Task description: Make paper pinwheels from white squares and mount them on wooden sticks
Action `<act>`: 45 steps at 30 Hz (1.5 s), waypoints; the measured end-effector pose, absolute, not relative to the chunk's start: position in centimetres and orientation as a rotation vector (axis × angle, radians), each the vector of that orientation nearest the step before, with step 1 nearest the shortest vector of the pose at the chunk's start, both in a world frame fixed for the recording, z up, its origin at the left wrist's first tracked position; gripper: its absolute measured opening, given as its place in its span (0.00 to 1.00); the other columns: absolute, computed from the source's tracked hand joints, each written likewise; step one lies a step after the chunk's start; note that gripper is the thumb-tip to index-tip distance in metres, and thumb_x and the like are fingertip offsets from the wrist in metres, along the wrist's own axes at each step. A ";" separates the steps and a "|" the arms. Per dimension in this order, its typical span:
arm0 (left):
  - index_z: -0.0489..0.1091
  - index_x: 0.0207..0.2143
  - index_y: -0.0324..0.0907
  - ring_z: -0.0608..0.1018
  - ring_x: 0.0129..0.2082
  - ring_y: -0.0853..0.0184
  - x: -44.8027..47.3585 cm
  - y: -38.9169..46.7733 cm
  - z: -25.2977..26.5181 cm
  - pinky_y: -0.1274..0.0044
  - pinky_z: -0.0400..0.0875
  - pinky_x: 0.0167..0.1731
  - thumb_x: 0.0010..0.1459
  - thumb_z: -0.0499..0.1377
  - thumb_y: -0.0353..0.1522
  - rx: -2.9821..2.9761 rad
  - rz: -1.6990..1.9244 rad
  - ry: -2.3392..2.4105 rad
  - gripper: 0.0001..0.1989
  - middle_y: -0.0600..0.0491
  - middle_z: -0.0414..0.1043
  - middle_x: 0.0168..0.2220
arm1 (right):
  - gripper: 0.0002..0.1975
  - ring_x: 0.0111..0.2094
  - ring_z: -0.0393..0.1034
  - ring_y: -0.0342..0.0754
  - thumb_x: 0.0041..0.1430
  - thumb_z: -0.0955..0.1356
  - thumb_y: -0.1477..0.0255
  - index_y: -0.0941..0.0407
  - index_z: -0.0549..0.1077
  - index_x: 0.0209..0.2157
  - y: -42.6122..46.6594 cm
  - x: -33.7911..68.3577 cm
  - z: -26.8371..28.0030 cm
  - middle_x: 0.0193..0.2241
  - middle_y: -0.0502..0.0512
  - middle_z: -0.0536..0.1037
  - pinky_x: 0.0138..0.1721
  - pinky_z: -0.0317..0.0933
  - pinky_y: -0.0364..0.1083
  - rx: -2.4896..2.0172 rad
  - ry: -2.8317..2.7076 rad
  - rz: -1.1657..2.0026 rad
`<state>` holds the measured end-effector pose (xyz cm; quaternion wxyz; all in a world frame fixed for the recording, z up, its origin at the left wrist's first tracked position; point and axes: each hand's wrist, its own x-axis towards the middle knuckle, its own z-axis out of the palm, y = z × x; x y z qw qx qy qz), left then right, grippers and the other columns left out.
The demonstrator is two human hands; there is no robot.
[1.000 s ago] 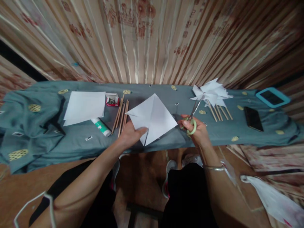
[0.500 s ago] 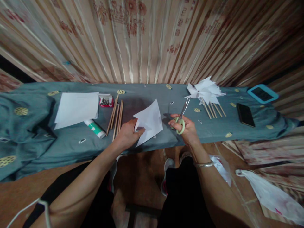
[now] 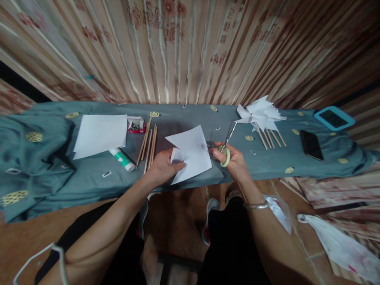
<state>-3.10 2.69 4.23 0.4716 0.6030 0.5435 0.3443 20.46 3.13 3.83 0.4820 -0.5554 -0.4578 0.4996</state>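
Note:
My left hand [image 3: 164, 166] grips a white sheet of paper [image 3: 194, 152] at its left side, thumb on top. The sheet has a cut running in from the left and a small flap near my fingers. My right hand [image 3: 232, 158], just right of the paper, is closed around scissors [image 3: 226, 152] with pale green handles. Their blades point up and away, apart from the paper, towards several white paper pinwheels [image 3: 261, 113] on wooden sticks. Left of my left hand lie several loose wooden sticks [image 3: 147, 144].
White paper sheets [image 3: 101, 134], a small red box [image 3: 136, 126] of metal pins and a green-and-white tube [image 3: 123, 159] lie on the left of the cloth-covered table [image 3: 190, 114]. A black phone [image 3: 311, 145] and a blue-framed device [image 3: 334, 118] lie at the right.
The paper in my left hand has turned and opened flatter, its right edge now nearer my right hand. My right hand still holds the scissors. The whole view has shifted slightly.

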 end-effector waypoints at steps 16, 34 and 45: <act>0.75 0.39 0.38 0.79 0.42 0.53 -3.3 2.6 6.7 0.64 0.74 0.43 0.43 0.66 0.45 0.790 1.057 0.902 0.25 0.43 0.79 0.39 | 0.21 0.23 0.61 0.38 0.29 0.79 0.67 0.55 0.77 0.30 3.4 19.5 4.4 0.21 0.43 0.72 0.26 0.55 0.40 -1.226 -0.951 1.285; 0.69 0.48 0.42 0.77 0.46 0.57 -0.7 3.1 7.1 0.66 0.72 0.46 0.37 0.71 0.29 0.570 1.480 0.952 0.32 0.47 0.76 0.47 | 0.25 0.24 0.67 0.41 0.31 0.79 0.60 0.55 0.75 0.33 4.2 13.9 5.0 0.23 0.44 0.75 0.29 0.63 0.42 -1.143 -0.963 1.285; 0.68 0.51 0.41 0.79 0.40 0.59 -3.5 4.4 7.7 0.68 0.73 0.42 0.36 0.67 0.28 0.734 1.649 0.994 0.34 0.48 0.78 0.42 | 0.35 0.34 0.69 0.45 0.47 0.70 0.46 0.59 0.72 0.46 0.4 14.9 4.7 0.34 0.55 0.76 0.37 0.63 0.46 -1.007 -1.624 1.789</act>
